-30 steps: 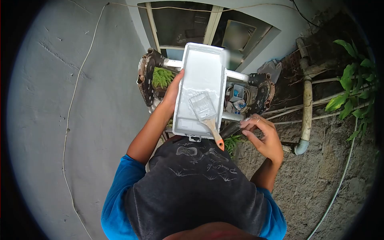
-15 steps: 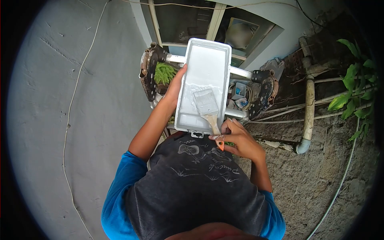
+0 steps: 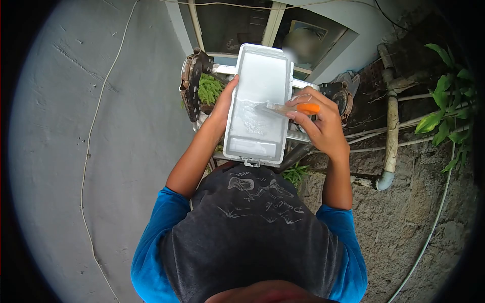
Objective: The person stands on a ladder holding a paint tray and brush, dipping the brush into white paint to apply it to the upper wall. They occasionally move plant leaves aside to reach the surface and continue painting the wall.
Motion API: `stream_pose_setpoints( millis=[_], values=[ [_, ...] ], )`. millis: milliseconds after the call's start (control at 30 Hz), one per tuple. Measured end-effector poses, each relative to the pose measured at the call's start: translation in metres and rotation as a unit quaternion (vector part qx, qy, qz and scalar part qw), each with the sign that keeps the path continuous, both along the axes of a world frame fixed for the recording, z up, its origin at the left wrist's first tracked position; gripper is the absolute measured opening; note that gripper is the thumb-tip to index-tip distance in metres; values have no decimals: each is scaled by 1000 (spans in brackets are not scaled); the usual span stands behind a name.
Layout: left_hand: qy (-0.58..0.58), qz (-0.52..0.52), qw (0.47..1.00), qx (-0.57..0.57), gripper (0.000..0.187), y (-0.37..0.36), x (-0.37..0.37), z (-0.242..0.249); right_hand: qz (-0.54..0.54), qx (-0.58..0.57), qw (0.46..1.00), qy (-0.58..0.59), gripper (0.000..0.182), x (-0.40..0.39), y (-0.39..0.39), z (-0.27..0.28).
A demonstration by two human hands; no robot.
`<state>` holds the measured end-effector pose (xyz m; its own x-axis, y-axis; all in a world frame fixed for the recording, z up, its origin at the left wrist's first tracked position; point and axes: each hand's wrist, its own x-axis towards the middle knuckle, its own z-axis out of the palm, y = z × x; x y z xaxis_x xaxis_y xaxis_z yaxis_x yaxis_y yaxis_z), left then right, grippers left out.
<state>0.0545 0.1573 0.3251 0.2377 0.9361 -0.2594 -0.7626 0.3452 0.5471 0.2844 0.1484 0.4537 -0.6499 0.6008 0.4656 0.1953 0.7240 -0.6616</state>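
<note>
A pale rectangular paint tray (image 3: 233, 108) with white paint in it is in front of my chest. My left hand (image 3: 223, 103) grips its left side, the thumb along the rim and the other fingers hidden beneath. In my right hand (image 3: 323, 118) is a paintbrush (image 3: 288, 108) with an orange handle end, pinched between thumb and fingers. The brush points left, and its bristle end is at the white paint (image 3: 263, 76) near the middle of the tray. White smears mark my right fingers.
Behind the tray stand white ladder rungs (image 3: 225, 69) between dark, worn ladder hinges (image 3: 193, 86). A grey wall (image 3: 55, 151) with a hanging cable fills the left. Right are a pipe (image 3: 391, 126), leafy plant (image 3: 442, 113) and rough wall (image 3: 399, 217). A window (image 3: 232, 25) is ahead.
My right hand has moved up and forward, lifting the brush from its lengthwise rest in the tray and turning it sideways. My left hand still holds the tray, which has shifted slightly.
</note>
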Motion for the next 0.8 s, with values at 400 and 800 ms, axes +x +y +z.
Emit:
stream_pose_setpoints(
  millis=[400,800],
  values=[
    [-35,-19,999,22,65,4,-3,-10,20,61,998,0,18,-29,18,6],
    [40,34,999,-16,64,-1,-3,-1,40,123,988,-82,27,11,-53,-51]
  ],
)
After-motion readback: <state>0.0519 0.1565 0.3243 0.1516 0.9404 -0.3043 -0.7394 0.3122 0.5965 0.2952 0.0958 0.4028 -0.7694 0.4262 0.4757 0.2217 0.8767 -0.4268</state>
